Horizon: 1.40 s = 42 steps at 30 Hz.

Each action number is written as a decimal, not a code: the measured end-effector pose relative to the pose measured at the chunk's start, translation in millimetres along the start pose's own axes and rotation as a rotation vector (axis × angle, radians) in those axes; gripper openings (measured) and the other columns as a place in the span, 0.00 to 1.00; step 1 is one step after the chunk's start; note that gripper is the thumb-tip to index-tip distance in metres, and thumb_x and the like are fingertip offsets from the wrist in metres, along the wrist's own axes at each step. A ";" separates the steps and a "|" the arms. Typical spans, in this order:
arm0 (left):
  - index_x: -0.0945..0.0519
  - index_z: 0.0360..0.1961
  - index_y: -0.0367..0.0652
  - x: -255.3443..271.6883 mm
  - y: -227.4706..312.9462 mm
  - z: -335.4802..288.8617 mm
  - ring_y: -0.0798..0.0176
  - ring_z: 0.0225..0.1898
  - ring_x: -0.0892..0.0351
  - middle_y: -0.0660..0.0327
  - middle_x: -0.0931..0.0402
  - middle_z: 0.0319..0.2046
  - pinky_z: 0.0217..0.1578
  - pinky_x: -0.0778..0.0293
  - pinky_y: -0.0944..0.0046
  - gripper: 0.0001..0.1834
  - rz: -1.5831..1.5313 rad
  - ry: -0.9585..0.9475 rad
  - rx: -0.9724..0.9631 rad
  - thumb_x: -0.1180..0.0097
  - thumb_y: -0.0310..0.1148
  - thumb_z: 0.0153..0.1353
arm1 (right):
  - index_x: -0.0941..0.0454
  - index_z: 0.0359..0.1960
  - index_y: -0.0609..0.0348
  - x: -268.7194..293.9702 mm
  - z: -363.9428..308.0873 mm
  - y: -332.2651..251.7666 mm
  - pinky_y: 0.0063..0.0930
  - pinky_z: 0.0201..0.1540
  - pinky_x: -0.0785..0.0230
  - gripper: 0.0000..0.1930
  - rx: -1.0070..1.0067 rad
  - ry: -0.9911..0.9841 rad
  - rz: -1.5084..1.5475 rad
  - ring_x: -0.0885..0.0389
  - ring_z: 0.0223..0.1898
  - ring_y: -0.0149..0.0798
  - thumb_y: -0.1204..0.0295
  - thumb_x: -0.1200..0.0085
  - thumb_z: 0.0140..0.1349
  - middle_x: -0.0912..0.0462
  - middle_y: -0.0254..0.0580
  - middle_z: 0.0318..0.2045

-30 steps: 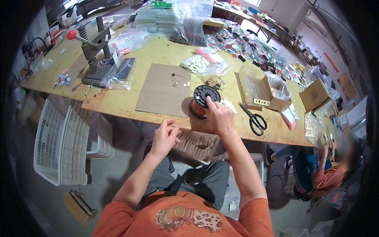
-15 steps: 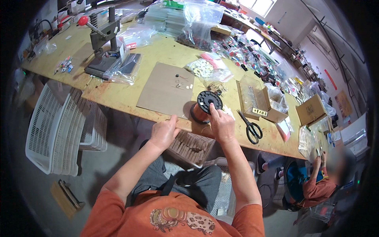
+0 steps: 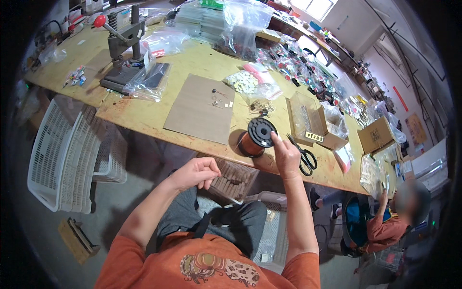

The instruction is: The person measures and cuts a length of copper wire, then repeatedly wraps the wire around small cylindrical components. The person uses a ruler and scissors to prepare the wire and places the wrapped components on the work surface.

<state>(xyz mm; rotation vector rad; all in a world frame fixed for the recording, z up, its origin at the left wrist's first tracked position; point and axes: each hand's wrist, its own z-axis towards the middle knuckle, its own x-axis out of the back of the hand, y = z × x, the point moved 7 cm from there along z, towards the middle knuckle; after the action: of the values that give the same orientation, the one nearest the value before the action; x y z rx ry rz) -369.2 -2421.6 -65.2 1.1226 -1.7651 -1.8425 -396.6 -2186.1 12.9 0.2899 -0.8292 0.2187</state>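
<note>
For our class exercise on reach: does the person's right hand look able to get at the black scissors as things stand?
Probably yes. The scissors lie mostly uncovered on the table just beside the right hand. Nothing seems to block the way, though the index finger is at the rim of the spool.

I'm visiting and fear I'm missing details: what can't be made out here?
All in the head view:
- Left hand: whether its fingertips pinch a wire; too fine.
- Right hand: curled fingers, hidden by its own back.
- Small parts on the brown cardboard sheet: too small to identify.
- Brown stick-like pieces: how far back they run, hidden by the tabletop.
</note>
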 end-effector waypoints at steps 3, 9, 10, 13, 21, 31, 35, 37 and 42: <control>0.27 0.31 0.40 -9.3 0.4 -13.9 0.79 0.18 0.31 0.68 0.29 0.19 0.16 0.39 0.79 0.04 -0.040 -0.027 0.019 0.51 0.29 0.60 | 0.27 0.51 0.46 -2.3 -3.1 26.7 0.36 0.25 0.32 0.21 -0.094 -0.136 -0.025 0.25 0.23 0.43 0.77 0.47 0.53 0.27 0.39 0.21; 0.26 0.31 0.41 -3.2 -7.6 -34.0 0.79 0.17 0.31 0.69 0.29 0.17 0.16 0.38 0.79 0.04 -0.006 0.145 -0.031 0.51 0.28 0.60 | 0.33 0.52 0.68 14.9 -34.0 9.2 0.26 0.23 0.36 0.26 -0.712 -0.158 0.454 0.29 0.17 0.31 0.69 0.43 0.52 0.28 0.37 0.14; 0.27 0.30 0.40 -1.9 -15.3 -34.7 0.78 0.17 0.29 0.64 0.23 0.29 0.15 0.37 0.80 0.02 -0.002 0.128 0.002 0.51 0.26 0.59 | 0.34 0.52 0.70 18.6 -35.8 1.7 0.23 0.23 0.37 0.28 -0.801 -0.169 0.542 0.31 0.18 0.27 0.67 0.41 0.52 0.29 0.34 0.14; 0.27 0.30 0.40 -15.8 -24.7 -40.2 0.78 0.18 0.29 0.65 0.24 0.26 0.15 0.37 0.79 0.02 -0.025 0.068 0.033 0.52 0.26 0.59 | 0.34 0.51 0.74 6.7 -41.1 -7.0 0.25 0.26 0.35 0.35 -0.958 -0.171 0.649 0.29 0.21 0.30 0.60 0.36 0.47 0.27 0.38 0.17; 0.26 0.32 0.40 -34.9 -26.9 -45.0 0.80 0.18 0.30 0.68 0.28 0.19 0.16 0.38 0.80 0.03 -0.089 -0.010 0.035 0.52 0.26 0.61 | 0.29 0.48 0.71 -65.6 -21.0 40.4 0.18 0.21 0.43 0.27 -0.974 0.076 0.897 0.37 0.20 0.21 0.63 0.38 0.52 0.32 0.28 0.17; 0.26 0.31 0.41 -32.2 -31.2 -60.1 0.80 0.17 0.31 0.69 0.29 0.17 0.16 0.39 0.81 0.04 -0.150 0.071 0.033 0.52 0.27 0.61 | 0.23 0.37 0.67 -65.2 -17.6 25.3 0.23 0.23 0.36 0.23 -1.176 -0.149 0.982 0.30 0.19 0.24 0.57 0.36 0.49 0.24 0.32 0.18; 0.26 0.32 0.41 -39.1 -35.8 -62.2 0.81 0.17 0.31 0.70 0.29 0.17 0.16 0.39 0.81 0.03 -0.099 0.028 0.035 0.52 0.27 0.61 | 0.28 0.41 0.63 -66.8 -24.2 -5.2 0.13 0.25 0.39 0.20 -1.134 0.036 1.253 0.33 0.23 0.18 0.68 0.34 0.49 0.24 0.30 0.27; 0.26 0.32 0.41 -47.1 -32.4 -62.6 0.81 0.17 0.31 0.70 0.29 0.17 0.17 0.38 0.80 0.03 -0.076 0.004 0.019 0.52 0.27 0.61 | 0.28 0.39 0.62 -73.9 -17.0 -2.7 0.12 0.25 0.40 0.18 -1.072 0.184 1.244 0.34 0.23 0.17 0.70 0.35 0.50 0.25 0.28 0.26; 0.26 0.33 0.40 -40.8 -25.0 -67.1 0.79 0.17 0.31 0.68 0.28 0.18 0.16 0.38 0.80 0.03 -0.138 -0.020 0.041 0.52 0.25 0.60 | 0.28 0.35 0.58 -73.4 0.0 19.2 0.14 0.17 0.48 0.12 -0.981 0.267 1.480 0.39 0.17 0.17 0.71 0.37 0.53 0.30 0.22 0.18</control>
<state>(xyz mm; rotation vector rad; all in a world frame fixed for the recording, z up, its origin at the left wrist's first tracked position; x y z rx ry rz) -287.7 -2433.1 -70.7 1.2756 -1.7847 -1.9101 -450.6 -2173.8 -38.9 -1.3159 -0.6507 1.1382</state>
